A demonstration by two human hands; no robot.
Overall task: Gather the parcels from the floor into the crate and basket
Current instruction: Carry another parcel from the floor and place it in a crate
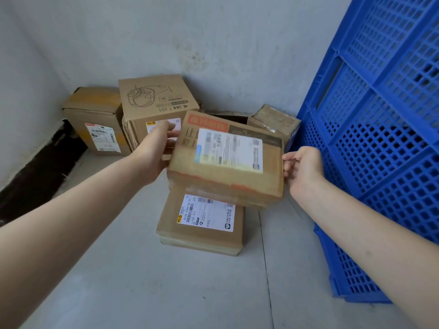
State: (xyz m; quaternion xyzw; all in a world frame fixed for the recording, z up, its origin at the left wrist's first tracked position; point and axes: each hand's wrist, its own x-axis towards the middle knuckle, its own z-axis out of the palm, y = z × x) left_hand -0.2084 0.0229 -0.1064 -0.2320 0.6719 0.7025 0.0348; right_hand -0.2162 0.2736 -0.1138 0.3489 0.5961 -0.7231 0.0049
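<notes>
A person's left hand (155,148) and right hand (303,168) grasp opposite ends of a flat cardboard parcel (225,160), lifted above the grey floor (142,281). Another labelled parcel (202,222) lies directly beneath it. Two boxes (154,103) stand against the wall behind. A blue crate (380,138) stands just to the right.
</notes>
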